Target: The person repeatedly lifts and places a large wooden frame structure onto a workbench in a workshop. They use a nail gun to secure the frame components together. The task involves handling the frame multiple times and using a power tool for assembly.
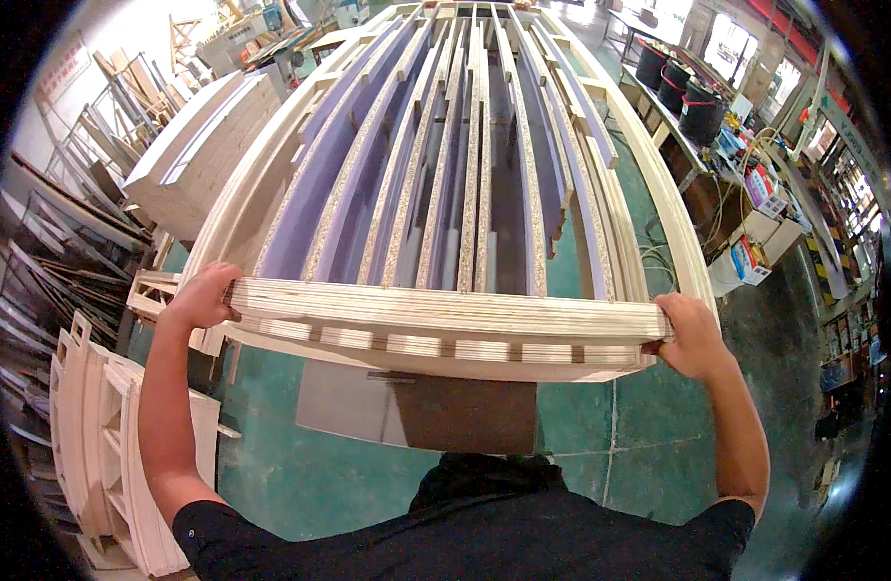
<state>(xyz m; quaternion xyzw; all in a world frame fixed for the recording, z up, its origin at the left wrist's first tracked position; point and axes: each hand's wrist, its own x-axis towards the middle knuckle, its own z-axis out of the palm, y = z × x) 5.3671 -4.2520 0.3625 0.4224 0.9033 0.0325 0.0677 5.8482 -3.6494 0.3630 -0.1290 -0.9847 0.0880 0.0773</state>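
1. The black shirt (445,537) of the person lies nearest, along the lower edge at 6 o'clock.
2. Both arms reach forward, set well apart. The left hand (208,298), at 9 o'clock, is curled around 1 end of a layered end beam (445,308); the right hand (692,334), at 3 o'clock, grips the other end.
3. The end beam crosses the middle from 9 to 3 o'clock, pale and straw-coloured, its edge finely striped by stacked plies. Below it runs a row of gaps, then a second pale strip.
4. It closes the near end of a long wooden frame (692,228), which stretches toward 12 o'clock, its smooth side rails bowing in the lens.
5. Inside the frame stand lengthwise boards (353,228), with speckled, grainy top edges and purplish faces.
6. Below, at 6 o'clock, a brown sheet (465,416) shows against the green floor (310,484).
7. A pale stack (203,136) stands at 10 o'clock; black buckets (702,116) stand at 2 o'clock.
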